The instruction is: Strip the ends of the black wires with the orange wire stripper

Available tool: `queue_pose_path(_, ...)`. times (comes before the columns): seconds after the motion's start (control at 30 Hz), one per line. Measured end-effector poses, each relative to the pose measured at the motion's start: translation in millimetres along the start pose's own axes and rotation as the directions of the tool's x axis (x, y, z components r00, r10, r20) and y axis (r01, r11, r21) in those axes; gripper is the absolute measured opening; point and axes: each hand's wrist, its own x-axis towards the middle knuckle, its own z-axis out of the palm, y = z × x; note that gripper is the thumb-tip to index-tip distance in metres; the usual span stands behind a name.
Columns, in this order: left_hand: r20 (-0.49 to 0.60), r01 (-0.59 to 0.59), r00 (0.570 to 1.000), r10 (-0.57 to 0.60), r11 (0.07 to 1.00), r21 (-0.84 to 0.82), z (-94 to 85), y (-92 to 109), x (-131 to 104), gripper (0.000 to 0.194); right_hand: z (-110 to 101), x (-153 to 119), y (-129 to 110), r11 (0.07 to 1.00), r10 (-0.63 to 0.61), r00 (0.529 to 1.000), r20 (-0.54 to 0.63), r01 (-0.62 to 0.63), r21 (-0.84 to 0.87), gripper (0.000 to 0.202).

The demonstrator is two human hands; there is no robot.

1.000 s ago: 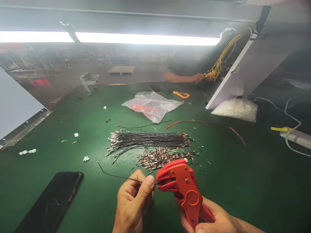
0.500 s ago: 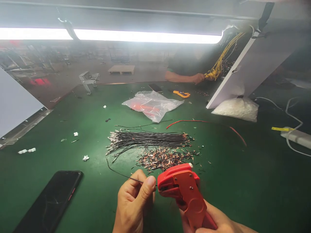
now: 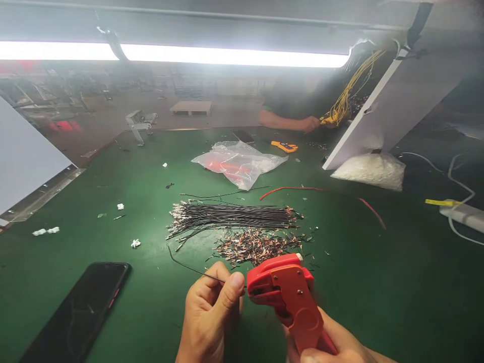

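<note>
Between thumb and fingers, my left hand pinches a thin black wire. The wire's short end reaches the jaws of a red wire stripper; whether it sits inside them I cannot tell. My right hand is closed around the stripper's handles, its fingers partly hidden behind the tool. Just beyond lies a heap of short black cut-offs with copper strands. Behind that is a bundle of black wires, with metal terminals at the left and bare copper at the right.
A cracked phone lies at the left. Farther back are a plastic bag with red contents, a red wire and a yellow-orange tool. A bag of white pieces rests by the slanted panel. Across the table, a person's hand holds yellow wires.
The whole view shifts slightly, moving things a little to the right in the picture. Both hands keep their grip, and the wire stays at the stripper's jaws.
</note>
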Motion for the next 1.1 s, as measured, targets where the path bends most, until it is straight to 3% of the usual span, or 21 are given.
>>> queue_pose_path(0.07, 0.008, 0.001, 1.000, -0.001, 1.000, 0.002, 0.1, 0, 0, 0.056, 1, -1, 4, 1.000, -0.001, 1.000, 0.019, 0.000, 0.023, 0.049)
queue_pose_path(0.17, 0.010, 0.008, 1.000, -0.008, 1.000, 0.006, -0.1, 0, 0, 0.056, 2, -5, 6, 0.998, -0.024, 0.998, -0.065, 0.027, 0.054, 0.050)
queue_pose_path(0.27, 0.018, 0.005, 1.000, -0.005, 1.000, -0.005, -0.4, 0, 1, 0.056, 0, -8, 3, 0.999, -0.010, 0.997, -0.077, 0.013, 0.038, 0.050)
queue_pose_path(0.5, 0.043, -0.004, 0.999, 0.005, 1.000, -0.019, 0.0, 0, 1, 0.055, -10, -4, 1, 0.998, 0.034, 0.998, 0.053, -0.031, -0.059, 0.058)
queue_pose_path(0.67, 0.042, -0.005, 0.999, 0.006, 1.000, -0.026, -0.8, 0, 2, 0.054, -11, -7, 8, 0.996, 0.036, 0.999, 0.018, -0.034, -0.081, 0.063)
queue_pose_path(0.87, 0.051, -0.001, 0.999, 0.004, 0.998, -0.070, -3.3, -4, 4, 0.051, -9, -10, 10, 0.998, 0.036, 0.994, -0.104, -0.041, -0.048, 0.054)
queue_pose_path(1.1, 0.019, 0.004, 1.000, -0.003, 0.998, -0.065, -0.9, -6, 6, 0.053, -12, -7, 7, 0.999, 0.018, 1.000, -0.022, -0.019, -0.027, 0.055)
